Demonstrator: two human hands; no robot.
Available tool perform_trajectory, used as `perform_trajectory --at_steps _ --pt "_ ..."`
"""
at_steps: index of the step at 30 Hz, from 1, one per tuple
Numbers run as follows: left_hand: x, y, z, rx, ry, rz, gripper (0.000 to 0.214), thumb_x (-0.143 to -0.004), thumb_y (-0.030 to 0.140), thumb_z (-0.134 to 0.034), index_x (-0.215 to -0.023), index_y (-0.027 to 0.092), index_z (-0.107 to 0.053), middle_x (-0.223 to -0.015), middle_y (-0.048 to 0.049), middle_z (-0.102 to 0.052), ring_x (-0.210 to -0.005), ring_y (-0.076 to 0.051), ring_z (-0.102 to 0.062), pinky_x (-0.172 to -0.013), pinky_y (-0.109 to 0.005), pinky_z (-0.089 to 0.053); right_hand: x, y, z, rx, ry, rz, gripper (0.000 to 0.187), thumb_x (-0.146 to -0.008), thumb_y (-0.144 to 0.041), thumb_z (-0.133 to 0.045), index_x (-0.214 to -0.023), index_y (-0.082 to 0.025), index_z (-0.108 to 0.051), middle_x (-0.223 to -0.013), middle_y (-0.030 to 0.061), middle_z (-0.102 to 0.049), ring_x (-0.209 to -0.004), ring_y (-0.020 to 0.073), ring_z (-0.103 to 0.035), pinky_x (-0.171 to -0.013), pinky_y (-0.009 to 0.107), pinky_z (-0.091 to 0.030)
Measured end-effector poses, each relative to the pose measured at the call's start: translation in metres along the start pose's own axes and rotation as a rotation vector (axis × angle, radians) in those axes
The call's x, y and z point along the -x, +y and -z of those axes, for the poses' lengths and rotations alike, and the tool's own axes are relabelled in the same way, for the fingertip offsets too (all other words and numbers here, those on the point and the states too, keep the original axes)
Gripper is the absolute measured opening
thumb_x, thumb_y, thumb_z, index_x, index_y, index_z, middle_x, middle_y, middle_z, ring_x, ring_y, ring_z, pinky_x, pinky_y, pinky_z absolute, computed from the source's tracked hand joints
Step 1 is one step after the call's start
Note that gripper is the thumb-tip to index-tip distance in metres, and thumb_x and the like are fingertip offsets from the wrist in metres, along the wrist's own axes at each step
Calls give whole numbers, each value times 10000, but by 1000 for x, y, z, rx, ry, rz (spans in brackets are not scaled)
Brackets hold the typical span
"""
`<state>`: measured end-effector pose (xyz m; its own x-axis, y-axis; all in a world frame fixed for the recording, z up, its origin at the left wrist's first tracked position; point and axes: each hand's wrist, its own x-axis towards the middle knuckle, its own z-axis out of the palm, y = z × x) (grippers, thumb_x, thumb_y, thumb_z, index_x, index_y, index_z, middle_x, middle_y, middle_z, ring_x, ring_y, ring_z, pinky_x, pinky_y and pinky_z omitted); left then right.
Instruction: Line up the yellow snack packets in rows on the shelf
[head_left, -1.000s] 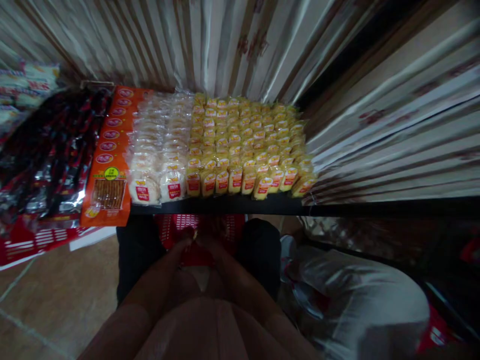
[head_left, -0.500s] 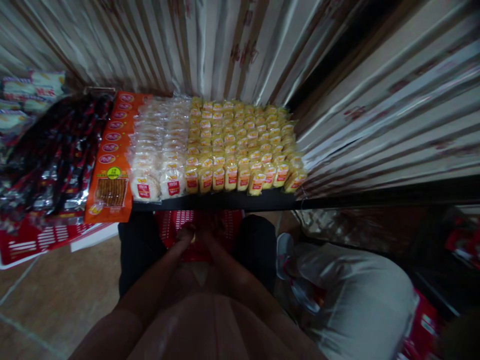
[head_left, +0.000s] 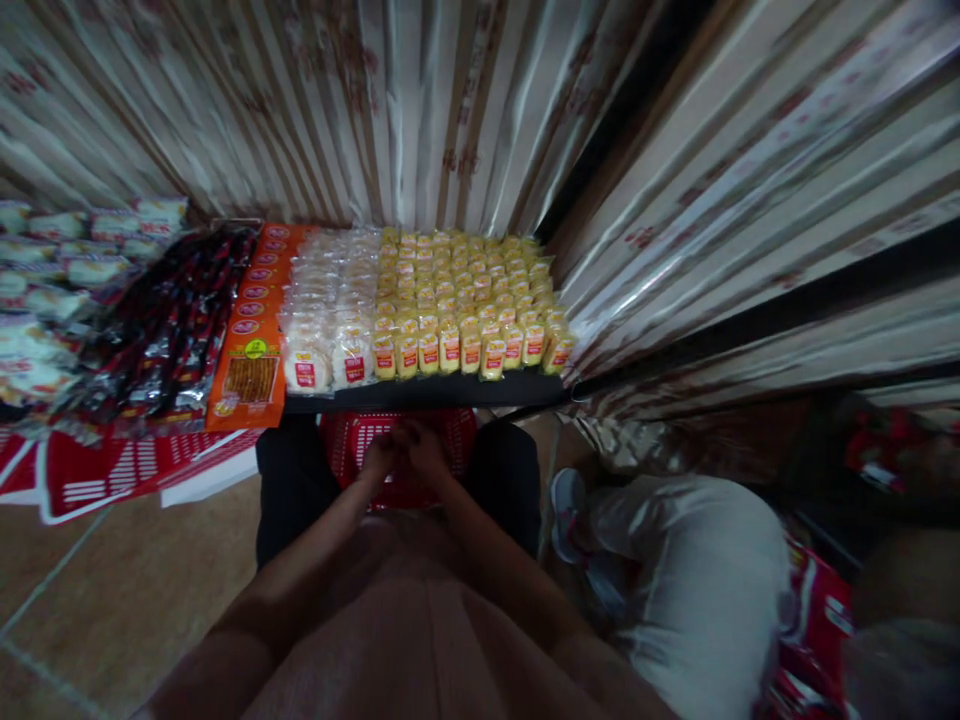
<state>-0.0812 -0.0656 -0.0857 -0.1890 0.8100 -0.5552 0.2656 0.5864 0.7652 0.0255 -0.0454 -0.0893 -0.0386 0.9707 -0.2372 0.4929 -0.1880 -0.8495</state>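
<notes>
My left hand (head_left: 380,456) and my right hand (head_left: 421,447) are close together between my knees, under the front edge of a dark shelf. Both look closed, with the fingers curled in toward each other. The light is dim, and whatever they may hold cannot be made out. Just beneath them is a red plastic basket (head_left: 352,442) with slotted walls. On the shelf above stand rows of small yellow wrapped snacks (head_left: 471,345). Clear-wrapped white round crackers (head_left: 307,368) and an orange snack packet (head_left: 251,375) stand to their left.
Dark shiny packets (head_left: 172,330) and white packs (head_left: 34,355) fill the left side. A red slotted basket (head_left: 112,475) juts out below them. Pleated curtains (head_left: 420,120) hang behind. To my right, a person's light trouser leg (head_left: 697,570) and shoe (head_left: 568,510) are close by.
The view has shifted, bringing more white packs in at the left. My hands show more plainly and sit a little higher in the picture, still together over the basket.
</notes>
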Motion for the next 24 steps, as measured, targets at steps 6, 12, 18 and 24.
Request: perform_trajectory --at_steps 6,12,18,24 --pt "12 21 2 141 -42 -146 269 -713 124 -593 -979 157 -607 -920 -53 -694 -827 -157 -642 -705 -244 -502 12 -8 21 -102 137 41 340 -743 -126 -517 -1067 -178 -608 -1137 89 -624 -1075 189 -566 -973 355 -419" --pt "34 55 -1 87 -109 -271 224 -707 310 -634 -874 160 -639 -879 -63 -695 -825 -190 -633 -719 -281 -493 32 -16 54 -184 198 152 291 -740 -135 -486 -998 -189 -611 -1029 57 -655 -979 175 -602 -928 347 -456" --pt "61 104 -7 -216 -86 -412 121 -765 297 -569 -753 177 -569 -759 -8 -631 -722 -139 -579 -680 -245 -435 45 -38 93 -90 353 244 265 -798 -190 -443 -998 -198 -616 -996 60 -658 -945 173 -610 -891 320 -480" --pt "72 156 -23 -288 -40 -566 62 -750 222 -559 -709 184 -531 -722 26 -538 -697 -105 -522 -660 -208 -413 49 -59 128 92 597 389 348 -864 -278 -439 -1169 -150 -550 -1051 117 -627 -968 188 -589 -877 330 -485"
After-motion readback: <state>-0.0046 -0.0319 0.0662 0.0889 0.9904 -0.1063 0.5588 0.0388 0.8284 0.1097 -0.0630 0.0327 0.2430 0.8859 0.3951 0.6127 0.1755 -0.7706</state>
